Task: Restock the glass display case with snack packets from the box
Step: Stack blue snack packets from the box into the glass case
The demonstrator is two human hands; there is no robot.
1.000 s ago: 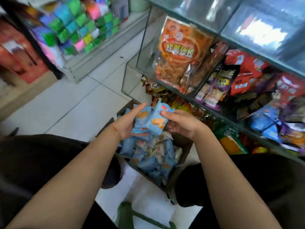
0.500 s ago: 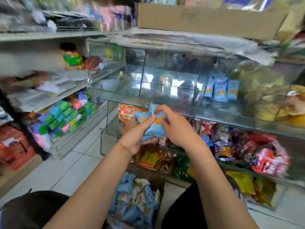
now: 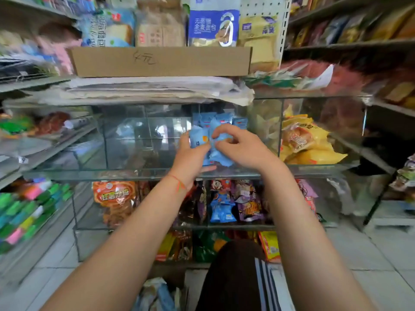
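Note:
Both hands reach into the upper compartment of the glass display case (image 3: 143, 173). My left hand (image 3: 190, 156) and my right hand (image 3: 240, 147) together hold a bunch of light blue snack packets (image 3: 199, 136) just above the glass shelf. More of the same blue packets (image 3: 215, 118) stand upright behind them at the back of the compartment. The box (image 3: 157, 295) with blue packets shows only partly at the bottom edge, between my knees.
Yellow bags (image 3: 303, 142) fill the compartment to the right. Orange, purple and blue snack bags (image 3: 224, 205) lie on the lower glass shelves. A cardboard box (image 3: 161, 61) sits on stacked papers on top of the case. Shelves of goods flank both sides.
My hands lifted the blue packets up from the box on the floor and carried them forward into the upper glass compartment. My view tilted up from the box to the case.

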